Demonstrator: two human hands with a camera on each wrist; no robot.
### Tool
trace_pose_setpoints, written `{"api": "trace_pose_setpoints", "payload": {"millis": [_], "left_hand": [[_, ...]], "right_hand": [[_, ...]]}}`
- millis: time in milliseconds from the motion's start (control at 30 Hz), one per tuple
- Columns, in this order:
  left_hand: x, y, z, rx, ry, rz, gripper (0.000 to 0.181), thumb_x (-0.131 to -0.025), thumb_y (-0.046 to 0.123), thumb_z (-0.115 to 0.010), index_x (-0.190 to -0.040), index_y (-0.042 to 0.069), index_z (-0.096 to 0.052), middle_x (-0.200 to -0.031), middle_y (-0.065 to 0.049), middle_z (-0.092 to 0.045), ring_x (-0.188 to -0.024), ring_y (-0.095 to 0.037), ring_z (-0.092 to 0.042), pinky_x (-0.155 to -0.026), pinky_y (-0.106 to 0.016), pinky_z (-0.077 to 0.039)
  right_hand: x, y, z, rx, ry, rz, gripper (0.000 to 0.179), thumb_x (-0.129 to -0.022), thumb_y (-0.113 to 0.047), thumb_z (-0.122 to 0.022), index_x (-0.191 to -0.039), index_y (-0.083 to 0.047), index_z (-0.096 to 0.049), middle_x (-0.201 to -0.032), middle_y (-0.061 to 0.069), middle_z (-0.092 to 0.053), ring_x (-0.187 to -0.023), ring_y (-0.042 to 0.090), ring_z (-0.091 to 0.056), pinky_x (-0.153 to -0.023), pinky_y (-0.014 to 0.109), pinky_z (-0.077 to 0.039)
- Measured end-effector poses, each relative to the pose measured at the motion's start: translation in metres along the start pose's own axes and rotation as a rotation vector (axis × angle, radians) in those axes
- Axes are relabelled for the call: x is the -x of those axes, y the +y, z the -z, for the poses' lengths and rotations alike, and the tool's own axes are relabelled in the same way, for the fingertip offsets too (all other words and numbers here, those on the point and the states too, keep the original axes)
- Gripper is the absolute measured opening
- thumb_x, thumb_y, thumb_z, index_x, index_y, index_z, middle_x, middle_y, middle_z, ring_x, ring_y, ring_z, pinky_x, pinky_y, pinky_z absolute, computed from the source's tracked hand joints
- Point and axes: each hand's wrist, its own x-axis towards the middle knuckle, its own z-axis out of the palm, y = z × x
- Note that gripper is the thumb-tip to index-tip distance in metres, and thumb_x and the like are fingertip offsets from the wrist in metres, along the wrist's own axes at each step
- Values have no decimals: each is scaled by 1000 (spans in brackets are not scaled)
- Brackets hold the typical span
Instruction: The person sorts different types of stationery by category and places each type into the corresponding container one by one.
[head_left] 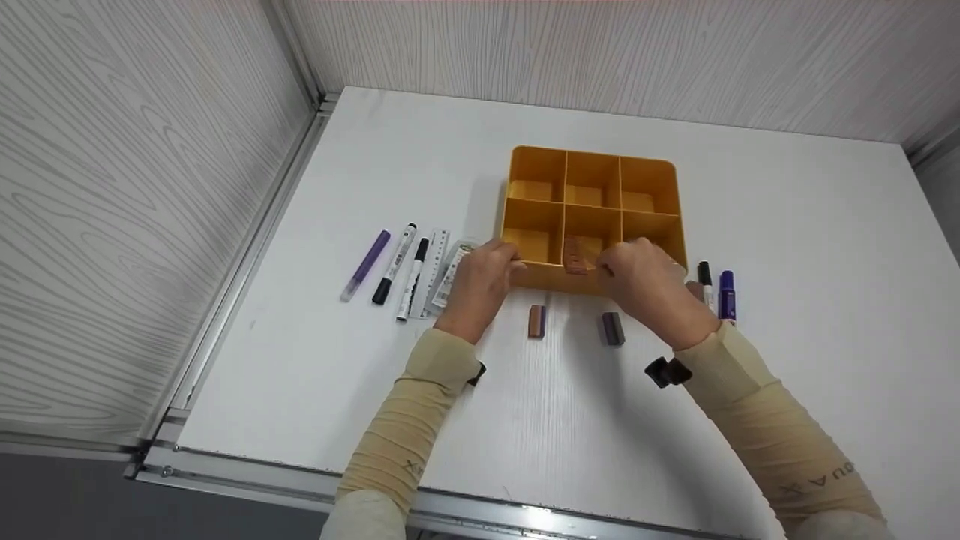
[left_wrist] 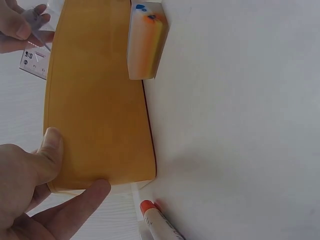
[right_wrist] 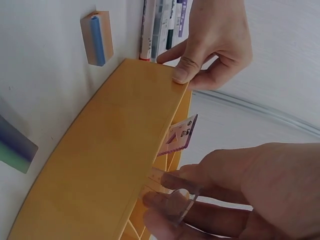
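A yellow six-compartment box (head_left: 559,277) stands on the table. My left hand (head_left: 484,281) grips its front left corner; the thumb (left_wrist: 52,145) lies on the front wall in the left wrist view. Over the front right part is my right hand (head_left: 649,289), pinching a clear plastic piece (right_wrist: 180,202) with a rounded opening, its exact kind unclear. A pinkish see-through ruler-like piece (head_left: 574,255) with printed marks leans in the front middle compartment. Two small striped blocks, like erasers, lie before the box: an orange-and-purple one (head_left: 536,321) and a dark one (head_left: 613,328).
Left of the box lie a purple pen (head_left: 365,266), white markers (head_left: 395,262) with black caps, a clear ruler (head_left: 431,274) and a clear pack (head_left: 452,274) partly behind my left hand. On the right are a black-capped marker (head_left: 705,281) and a purple marker (head_left: 727,295). Panels border the table.
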Motion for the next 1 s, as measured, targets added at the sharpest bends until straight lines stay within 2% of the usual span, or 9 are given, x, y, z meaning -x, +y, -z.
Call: {"api": "trace_pose_setpoints", "payload": {"millis": [100, 233, 333, 433, 500, 567, 800, 900, 1000], "left_hand": [[0, 0, 0, 9, -5, -2, 18, -92, 22, -66, -92, 4, -71, -87, -7, -69, -77, -22, -66, -69, -32, -54], [0, 0, 0, 11, -10, -2, 17, -91, 21, -67, -92, 4, -70, -87, -8, -68, -75, -22, -64, -67, -32, -53], [0, 0, 0, 7, -10, -2, 18, -91, 22, -66, -92, 5, -70, -87, -8, -68, -75, -21, -64, -66, -32, -53], [0, 0, 0, 3, -3, -7, 20, -91, 24, -66, -92, 5, -70, -87, -8, -69, -75, -22, -64, -67, -32, -53], [0, -1, 0, 7, 0, -12, 20, -91, 24, -66, -91, 5, -70, -88, -8, -69, -76, -22, -65, -67, -33, -54], [0, -1, 0, 7, 4, -14, 19, -91, 23, -66, -92, 5, -70, -88, -8, -69, -77, -22, -65, -68, -33, -54], [0, 1, 2, -15, 7, -11, 21, -89, 26, -66, -91, 5, -70, -87, -8, -69, -80, -23, -67, -71, -33, -55], [0, 0, 2, -16, 8, -13, 21, -89, 26, -66, -91, 5, -70, -87, -8, -69, -79, -23, -67, -71, -34, -55], [0, 0, 1, -18, 5, -13, 22, -89, 26, -66, -91, 4, -70, -87, -8, -69, -80, -23, -68, -71, -34, -55]], "right_hand": [[-2, -2, -5, -3, 54, 32, 22, -92, -2, -56, -77, -5, -72, -60, 5, -55, -53, 17, -48, -45, 26, -37], [-5, -2, -13, -95, 97, 103, 31, -91, 3, -56, -61, -6, -56, -54, 1, -42, -50, 13, -41, -44, 25, -33], [-8, -2, -18, -166, 103, 140, 36, -93, 0, -60, -60, -7, -49, -56, -1, -35, -51, 13, -39, -47, 27, -34], [-10, -1, -23, -190, 116, 158, 27, -95, -8, -65, -68, -3, -59, -58, 1, -48, -53, 14, -46, -49, 28, -41], [-11, -1, -26, -204, 117, 167, 19, -95, -11, -66, -80, 1, -68, -65, 6, -59, -57, 16, -53, -52, 30, -45], [-11, -1, -28, -214, 103, 165, 18, -96, -13, -65, -88, 2, -70, -70, 10, -64, -59, 18, -55, -54, 31, -46], [-11, 0, -31, -237, 44, 172, 24, -102, -16, -53, -88, -1, -66, -72, 6, -55, -65, 19, -52, -59, 30, -43], [-9, 3, -32, -243, 35, 199, 21, -102, -16, -53, -99, -1, -68, -85, 9, -64, -74, 21, -58, -65, 33, -50], [-6, 7, -34, -260, 25, 227, 23, -102, -16, -53, -114, -1, -67, -108, 12, -69, -93, 24, -65, -82, 40, -57]]}}
